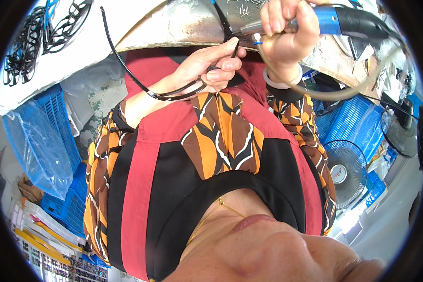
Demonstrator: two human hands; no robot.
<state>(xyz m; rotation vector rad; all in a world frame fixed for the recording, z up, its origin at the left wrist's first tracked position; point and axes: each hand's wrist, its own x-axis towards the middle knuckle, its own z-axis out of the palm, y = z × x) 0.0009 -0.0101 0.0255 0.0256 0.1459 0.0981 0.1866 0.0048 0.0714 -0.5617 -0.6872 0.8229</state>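
Observation:
My left hand (211,66) is closed around a black eyeglass frame (227,34) near the front edge of the bench. One long thin arm of the frame curves out to the left, past my wrist. In my right hand (291,33) is a blue and black power screwdriver (331,21), held level with its metal nose pointing left. The nose meets the frame just above my left fingertips; the exact contact is too small to make out. A small white and blue fitting hangs below the nose, and a clear hose (333,95) loops under the tool.
Small metal screws (244,10) lie scattered on the worn metal bench top (160,30). Several black frames (26,47) are piled on the white surface at left. Blue crates (56,117) stand below on both sides, with a standing fan (345,174) at lower right.

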